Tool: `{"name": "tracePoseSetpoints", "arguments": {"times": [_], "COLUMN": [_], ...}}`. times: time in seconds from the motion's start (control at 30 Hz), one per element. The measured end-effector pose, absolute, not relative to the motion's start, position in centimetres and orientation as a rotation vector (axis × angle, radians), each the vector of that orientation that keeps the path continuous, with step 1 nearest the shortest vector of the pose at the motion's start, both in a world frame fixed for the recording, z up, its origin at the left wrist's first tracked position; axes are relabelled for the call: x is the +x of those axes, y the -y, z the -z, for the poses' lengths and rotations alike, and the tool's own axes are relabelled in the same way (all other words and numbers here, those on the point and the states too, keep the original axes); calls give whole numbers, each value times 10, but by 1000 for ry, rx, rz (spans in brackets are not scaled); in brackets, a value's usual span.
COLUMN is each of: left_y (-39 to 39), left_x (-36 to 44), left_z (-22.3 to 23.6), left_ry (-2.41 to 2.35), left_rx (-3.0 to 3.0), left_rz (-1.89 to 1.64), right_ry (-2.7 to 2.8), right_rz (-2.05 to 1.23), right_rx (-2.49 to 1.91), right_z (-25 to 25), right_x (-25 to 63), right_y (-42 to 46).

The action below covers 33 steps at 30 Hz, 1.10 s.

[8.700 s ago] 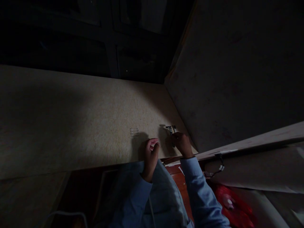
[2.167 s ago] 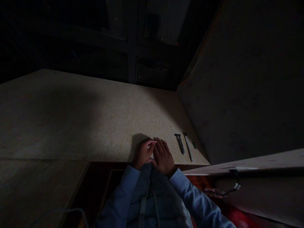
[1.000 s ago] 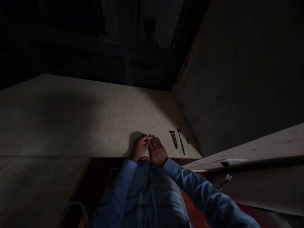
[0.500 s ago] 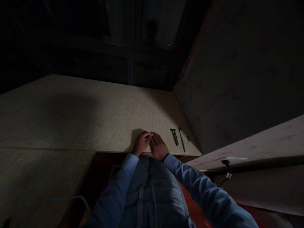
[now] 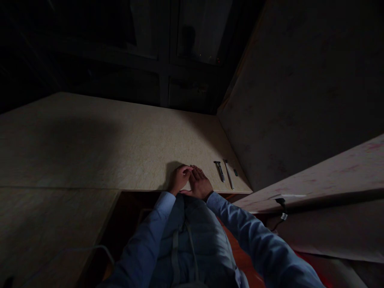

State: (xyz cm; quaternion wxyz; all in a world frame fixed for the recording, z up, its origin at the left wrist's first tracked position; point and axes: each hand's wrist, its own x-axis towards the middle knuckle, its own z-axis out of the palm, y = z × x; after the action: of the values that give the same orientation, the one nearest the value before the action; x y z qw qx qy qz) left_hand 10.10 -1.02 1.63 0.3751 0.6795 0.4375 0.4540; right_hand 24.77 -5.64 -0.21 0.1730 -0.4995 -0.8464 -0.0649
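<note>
My left hand point(image 5: 180, 179) rests at the counter's front edge, its fingers curled and the thumb near the forefinger. Whatever those fingers may hold is hidden. Against it lies my right hand point(image 5: 201, 185), palm down and flat, fingers stretched out and touching the left hand's fingertips. To the right of my hands, apart from them, a dark-handled razor point(image 5: 220, 172) lies with its head away from me. Beside it is a pale toothbrush point(image 5: 229, 175) with a dark head. A small dark green piece point(image 5: 236, 173), too small to name, lies farther right.
The pale marbled counter point(image 5: 135, 152) runs to dark window panes at the back. A patterned wall point(image 5: 285, 120) closes off the right side. Below it a black plug with a cord point(image 5: 282, 204) sits in a socket. A thin pale cable point(image 5: 90, 248) curves at the lower left.
Earlier my right hand held the razor and toothbrush; both now lie on the counter. A small clear ribbed piece seen then is out of sight. Over the last second only the view shifts slightly.
</note>
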Motion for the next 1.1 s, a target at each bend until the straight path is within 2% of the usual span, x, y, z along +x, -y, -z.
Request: {"name": "tracePoseSetpoints", "arguments": {"times": [1.1], "left_y": [10], "left_x": [101], "left_z": [-15], "left_ry": [-1089], "left_rx": [1686], "left_rz": [-1199], "right_ry": [2416], "right_rz": [105], "right_rx": [-1432], "right_z": [-9], "right_x": [247], "right_y": [62]}}
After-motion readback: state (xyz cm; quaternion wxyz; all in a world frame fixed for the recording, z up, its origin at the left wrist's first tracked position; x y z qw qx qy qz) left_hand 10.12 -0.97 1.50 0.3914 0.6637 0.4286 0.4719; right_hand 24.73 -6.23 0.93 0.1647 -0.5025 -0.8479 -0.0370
